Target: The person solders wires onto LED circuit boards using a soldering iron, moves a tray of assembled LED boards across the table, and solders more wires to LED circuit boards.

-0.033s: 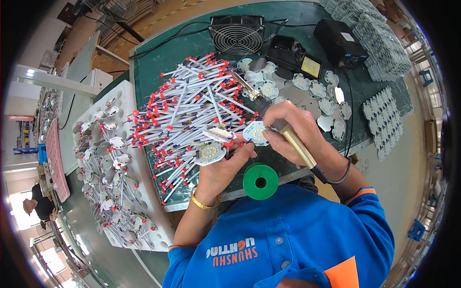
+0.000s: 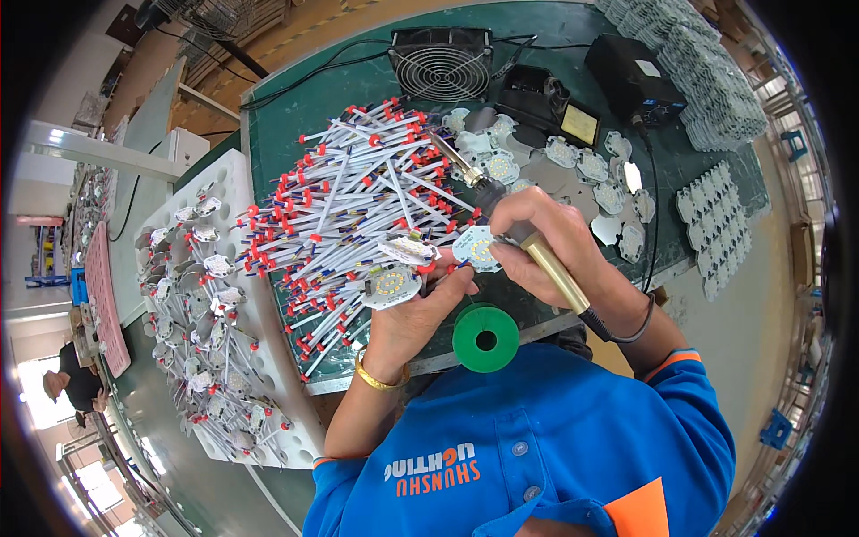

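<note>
My right hand point(image 2: 559, 246) is closed around a soldering iron point(image 2: 557, 276), whose metal tip points up and left, over the edge of the wire pile. Its thumb and a finger also touch an LED board point(image 2: 474, 250), a small white disc with yellow chips. Closed beneath two more LED boards, my left hand point(image 2: 412, 315) holds them by what seem to be their wires; one board point(image 2: 392, 284) faces up. A blue wire end shows between my fingertips and the LED board at my right hand. Beyond my left hand spreads a pile of white-sleeved wires point(image 2: 358, 201) with red ends.
A green solder spool point(image 2: 471, 349) is at the table's near edge. Loose LED boards point(image 2: 591, 165) lie right of the wires. Behind are a fan point(image 2: 440, 72), an iron stand with sponge point(image 2: 580, 125) and a black box point(image 2: 633, 80). A white foam tray point(image 2: 291, 394) of wired boards stands left.
</note>
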